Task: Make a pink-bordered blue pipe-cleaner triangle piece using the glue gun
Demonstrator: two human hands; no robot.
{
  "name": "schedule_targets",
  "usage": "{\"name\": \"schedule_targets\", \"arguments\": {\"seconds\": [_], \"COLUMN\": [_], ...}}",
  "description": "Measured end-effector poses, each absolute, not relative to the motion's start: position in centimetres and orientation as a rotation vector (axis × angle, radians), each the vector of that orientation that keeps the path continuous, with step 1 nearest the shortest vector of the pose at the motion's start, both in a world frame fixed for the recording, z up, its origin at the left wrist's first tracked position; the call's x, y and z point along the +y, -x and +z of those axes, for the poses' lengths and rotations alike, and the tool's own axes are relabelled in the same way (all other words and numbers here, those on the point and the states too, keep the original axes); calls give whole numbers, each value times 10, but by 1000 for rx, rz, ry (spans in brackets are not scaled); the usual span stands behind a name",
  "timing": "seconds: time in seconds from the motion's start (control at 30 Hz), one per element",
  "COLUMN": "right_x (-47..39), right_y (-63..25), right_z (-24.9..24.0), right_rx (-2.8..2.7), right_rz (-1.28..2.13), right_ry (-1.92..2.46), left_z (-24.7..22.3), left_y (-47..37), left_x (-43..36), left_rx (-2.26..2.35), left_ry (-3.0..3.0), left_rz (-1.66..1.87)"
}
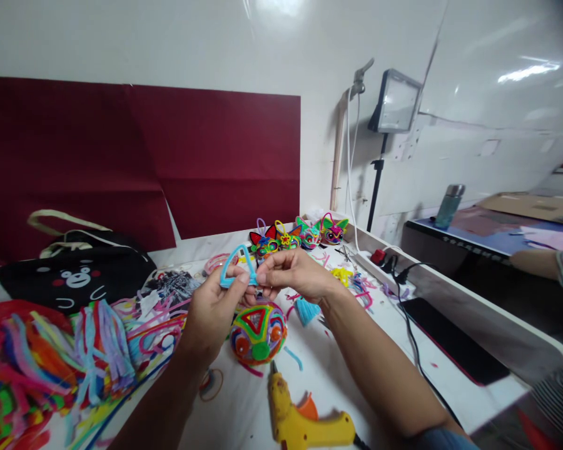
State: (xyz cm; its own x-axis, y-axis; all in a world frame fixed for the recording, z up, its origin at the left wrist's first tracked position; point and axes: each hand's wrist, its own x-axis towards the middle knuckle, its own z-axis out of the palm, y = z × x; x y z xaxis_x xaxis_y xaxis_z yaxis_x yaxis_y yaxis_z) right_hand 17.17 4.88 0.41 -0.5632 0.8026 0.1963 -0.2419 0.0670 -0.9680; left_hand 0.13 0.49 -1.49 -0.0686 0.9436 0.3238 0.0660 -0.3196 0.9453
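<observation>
A light blue pipe cleaner [224, 272], bent into a triangle, is held up between both hands. My left hand [221, 306] pinches its lower side. At its lower right corner, the fingers of my right hand [291, 275] are closed on it. Below the hands a round, multicoloured pipe-cleaner face [259, 334] lies on the white table, with orange eyes, a green nose and a red triangle on top. A yellow glue gun [304, 422] rests in front of it, its nozzle near the face. A short blue piece [293, 358] lies beside the face.
Coloured pipe cleaners [51, 369] are heaped at the left, before a black bag [84, 269]. Several finished heads [309, 232] stand at the back. A power strip [385, 273], its cables and a black phone-like slab [453, 340] are at the right. Another person's arm [537, 264] shows far right.
</observation>
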Motion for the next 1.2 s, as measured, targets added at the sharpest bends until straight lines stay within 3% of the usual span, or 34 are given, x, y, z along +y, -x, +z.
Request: {"name": "schedule_targets", "arguments": {"seconds": [0.4, 0.77, 1.2], "right_x": [42, 48, 50], "right_y": [-165, -174, -171], "right_z": [8, 5, 3], "right_rx": [-1516, -1565, -1626], "right_rz": [1517, 1591, 1527], "right_ry": [663, 487, 495], "left_z": [-9, -3, -12], "left_y": [-8, -11, -4], "left_x": [-1, 1, 4], "left_rx": [1293, 958, 1009], "left_ry": [-1580, -1202, -1382], "left_rz": [1436, 1538, 1470]}}
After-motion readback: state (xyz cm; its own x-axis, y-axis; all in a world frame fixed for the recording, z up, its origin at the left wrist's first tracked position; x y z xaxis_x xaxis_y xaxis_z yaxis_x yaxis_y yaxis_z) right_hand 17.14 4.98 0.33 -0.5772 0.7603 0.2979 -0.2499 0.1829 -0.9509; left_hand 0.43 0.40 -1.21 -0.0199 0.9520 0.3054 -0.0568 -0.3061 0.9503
